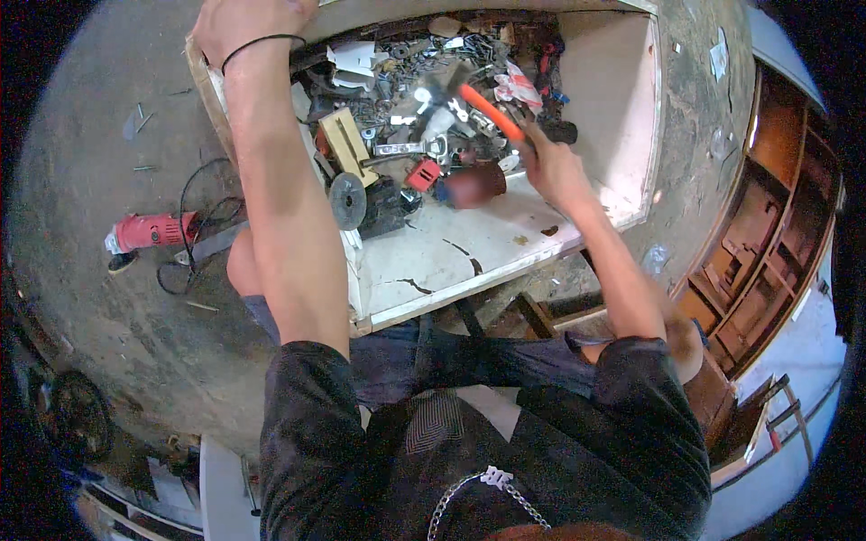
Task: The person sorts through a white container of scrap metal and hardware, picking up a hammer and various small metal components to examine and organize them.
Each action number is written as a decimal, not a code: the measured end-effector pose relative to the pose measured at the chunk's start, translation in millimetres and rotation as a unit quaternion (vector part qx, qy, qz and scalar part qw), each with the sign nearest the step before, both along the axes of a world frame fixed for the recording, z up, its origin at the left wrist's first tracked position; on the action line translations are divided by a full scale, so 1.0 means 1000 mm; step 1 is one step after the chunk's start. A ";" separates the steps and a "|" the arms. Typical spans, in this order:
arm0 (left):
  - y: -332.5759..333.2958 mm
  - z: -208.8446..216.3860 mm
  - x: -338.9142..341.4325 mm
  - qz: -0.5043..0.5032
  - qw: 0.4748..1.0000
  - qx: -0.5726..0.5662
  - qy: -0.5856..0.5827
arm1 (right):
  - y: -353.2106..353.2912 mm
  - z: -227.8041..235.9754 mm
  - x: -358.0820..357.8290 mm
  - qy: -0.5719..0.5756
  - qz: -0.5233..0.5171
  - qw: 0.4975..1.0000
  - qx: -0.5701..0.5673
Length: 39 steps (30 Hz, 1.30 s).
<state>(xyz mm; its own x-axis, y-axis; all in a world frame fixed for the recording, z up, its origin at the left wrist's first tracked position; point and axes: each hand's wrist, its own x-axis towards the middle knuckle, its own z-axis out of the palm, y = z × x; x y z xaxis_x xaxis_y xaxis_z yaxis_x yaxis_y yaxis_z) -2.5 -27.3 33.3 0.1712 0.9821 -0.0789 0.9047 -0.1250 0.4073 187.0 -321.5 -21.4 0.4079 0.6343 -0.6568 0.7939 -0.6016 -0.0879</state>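
Note:
My right hand (555, 167) is closed around a hammer with an orange handle (492, 113). Its blurred dark head (456, 81) is over the jumble of metal parts in a white wooden drawer (613, 108). At the drawer's far left corner is my left hand (257, 22), touching or just above the rim; the picture's upper edge cuts off its fingers. Below the hammer, an adjustable wrench (410, 149) lies among the parts. Near it are a small red piece (422, 174), a cream-coloured block (345, 144), a grey disc (347, 200) and a reddish-brown cylinder (474, 185).
A red angle grinder (153, 232) with a black cord (185, 198) lies on the concrete floor at left. Loose screws are scattered nearby. To the right stands an open wooden cabinet frame (762, 225). Wooden pieces (532, 316) lie below the drawer's near edge.

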 end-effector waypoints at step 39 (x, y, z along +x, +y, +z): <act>-0.004 0.005 0.009 -0.001 1.000 -0.014 0.011 | 0.003 0.003 0.047 -0.097 -0.097 0.990 0.039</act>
